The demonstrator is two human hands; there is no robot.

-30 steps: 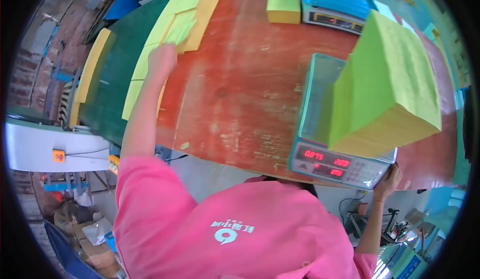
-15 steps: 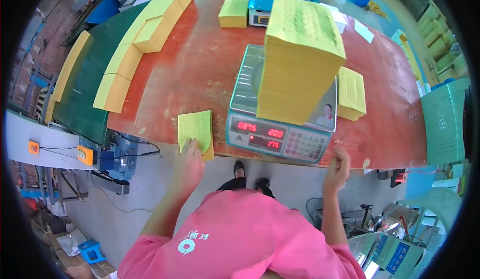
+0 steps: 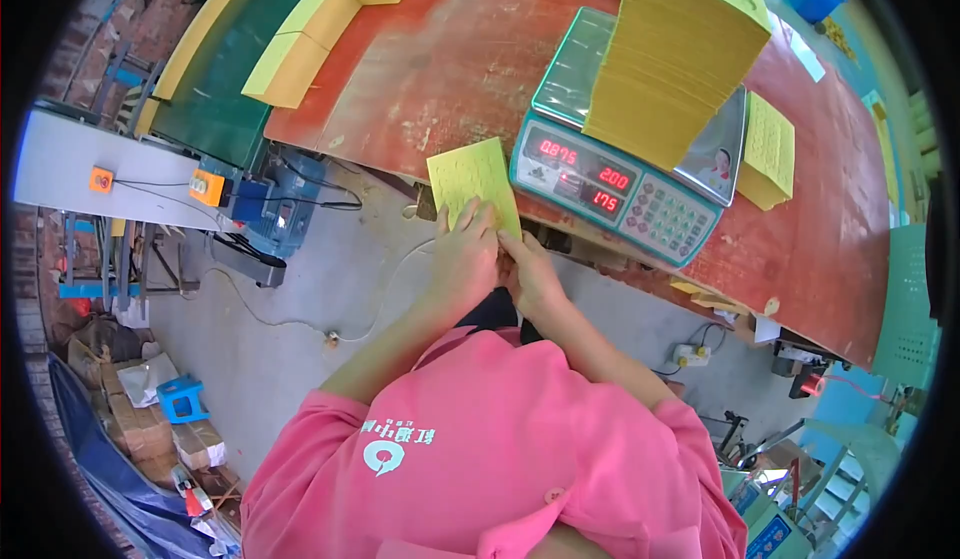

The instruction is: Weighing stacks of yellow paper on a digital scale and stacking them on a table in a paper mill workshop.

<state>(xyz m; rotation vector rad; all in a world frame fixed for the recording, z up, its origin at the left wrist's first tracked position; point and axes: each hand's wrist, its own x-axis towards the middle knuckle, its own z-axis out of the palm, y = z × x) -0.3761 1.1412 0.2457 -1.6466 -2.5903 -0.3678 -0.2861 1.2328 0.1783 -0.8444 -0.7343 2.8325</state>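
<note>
A small pad of yellow paper sheets (image 3: 465,177) lies at the near edge of the table, slightly turned, its near end reaching to the edge. My left hand (image 3: 468,259) is closed on its near end, fingers bent over the top sheet and the thumb hidden. Close beside it, my right hand (image 3: 533,277) grips the near right corner, thumb on top and the other fingers mostly out of sight. Just right of the pad stands a teal digital scale (image 3: 625,184) with lit red figures. A tall stack of yellow paper (image 3: 665,64) rests on its metal pan.
Yellow paper blocks (image 3: 290,64) line the table's left side beside a green belt (image 3: 222,89). Another paper block (image 3: 768,154) sits right of the scale. The red tabletop (image 3: 440,69) ends just beyond my hands. A teal perforated crate (image 3: 908,294) stands at right.
My right hand has come leftward from beside the scale to the paper pad. The pad is now turned slightly. The view has shifted, with the table higher and tilted.
</note>
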